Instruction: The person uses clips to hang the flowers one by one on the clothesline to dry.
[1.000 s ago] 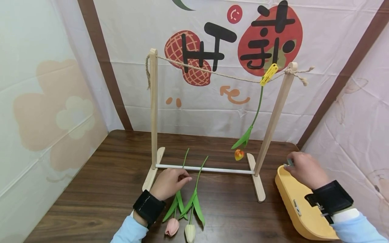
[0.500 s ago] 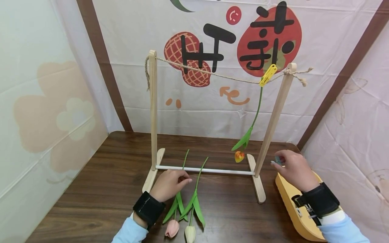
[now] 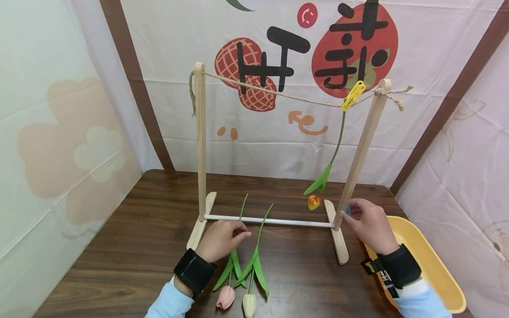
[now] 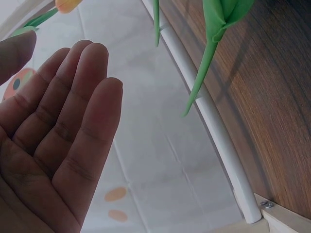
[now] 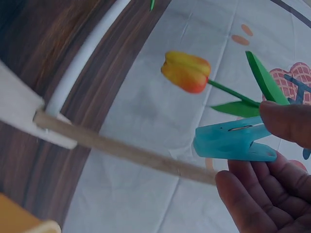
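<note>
My right hand [image 3: 370, 226] pinches a teal clothespin [image 5: 226, 141] between thumb and fingers, close to the right post [image 3: 363, 150] of a wooden stand. With its fingers relaxed and holding nothing, my left hand [image 3: 220, 240] hovers by the stems of two artificial tulips, one pink [image 3: 226, 297] and one cream [image 3: 249, 305], lying on the table. A yellow clothespin [image 3: 353, 96] clamps a third tulip, orange and yellow [image 3: 314, 202], to the rope [image 3: 274, 93] near its right end. That tulip hangs bloom down.
The stand's left post [image 3: 200, 145] rises behind my left hand. A white rod [image 3: 294, 222] joins both posts low down, with tulip stems across it. On the right, beneath my right forearm, is a yellow tray [image 3: 435, 260]. A printed cloth [image 3: 175, 106] backs the table.
My right hand has carried the teal clothespin leftward from above the yellow tray to the right post. My left hand has stayed in place beside the tulips.
</note>
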`<move>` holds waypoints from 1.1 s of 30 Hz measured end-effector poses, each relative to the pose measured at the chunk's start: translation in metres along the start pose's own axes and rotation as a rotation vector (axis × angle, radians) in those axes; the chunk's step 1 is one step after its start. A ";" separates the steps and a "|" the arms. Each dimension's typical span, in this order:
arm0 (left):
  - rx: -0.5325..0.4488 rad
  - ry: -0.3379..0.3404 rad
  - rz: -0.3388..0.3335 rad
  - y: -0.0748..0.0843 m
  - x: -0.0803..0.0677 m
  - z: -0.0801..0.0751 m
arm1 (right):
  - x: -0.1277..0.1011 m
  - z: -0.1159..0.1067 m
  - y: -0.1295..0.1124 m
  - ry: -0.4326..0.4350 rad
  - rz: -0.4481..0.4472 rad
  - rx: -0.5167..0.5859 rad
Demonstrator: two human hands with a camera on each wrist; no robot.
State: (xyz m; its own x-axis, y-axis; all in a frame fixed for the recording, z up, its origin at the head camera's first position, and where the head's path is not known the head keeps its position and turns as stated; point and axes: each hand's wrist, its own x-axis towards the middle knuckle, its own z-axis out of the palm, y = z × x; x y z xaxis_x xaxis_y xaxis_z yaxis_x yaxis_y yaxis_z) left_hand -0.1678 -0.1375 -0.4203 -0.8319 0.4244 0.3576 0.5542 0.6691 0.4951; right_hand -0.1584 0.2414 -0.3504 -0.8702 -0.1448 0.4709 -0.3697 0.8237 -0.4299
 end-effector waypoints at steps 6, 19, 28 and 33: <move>0.009 0.006 0.015 -0.002 0.000 -0.001 | -0.003 0.013 0.000 -0.009 0.036 0.049; 0.020 -0.009 -0.005 -0.002 0.001 -0.001 | -0.009 0.042 -0.003 -0.010 0.085 0.166; 0.020 -0.010 -0.016 -0.002 0.002 -0.001 | -0.014 0.065 -0.010 0.036 0.073 0.288; 0.035 -0.004 -0.010 -0.003 0.003 -0.001 | -0.016 0.075 -0.010 0.054 0.074 0.341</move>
State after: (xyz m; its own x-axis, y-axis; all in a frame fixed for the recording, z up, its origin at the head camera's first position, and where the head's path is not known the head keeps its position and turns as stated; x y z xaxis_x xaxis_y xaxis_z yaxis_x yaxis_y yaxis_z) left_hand -0.1716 -0.1386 -0.4200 -0.8377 0.4198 0.3492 0.5442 0.6942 0.4711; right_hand -0.1649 0.1940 -0.4117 -0.8837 -0.0554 0.4648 -0.4018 0.5992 -0.6925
